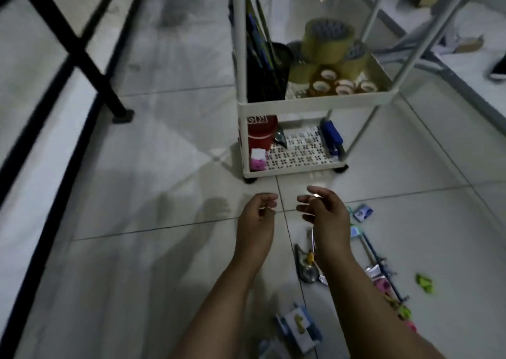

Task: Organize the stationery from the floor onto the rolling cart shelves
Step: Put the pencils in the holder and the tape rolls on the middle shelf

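The white rolling cart (287,106) stands on the tiled floor ahead. Its upper shelf holds brown tape rolls (327,41), small tape rolls (342,86) and a black holder with folders (267,76). The bottom shelf (298,153) carries a red tub (261,135), a pink-and-white note cube (258,159) and a blue stapler (332,138). My left hand (257,216) and my right hand (324,213) hover just before the bottom shelf, fingers loosely curled, nothing seen in them. Loose stationery lies on the floor: a small blue box (362,213), pens (376,257), a dark metal tool (306,267), blue-white packets (298,328).
A black table leg (109,84) with its foot stands at the left of the cart. A grey metal frame (449,73) runs along the right. A green scrap (424,283) and pink pieces (383,286) lie on the floor at the right.
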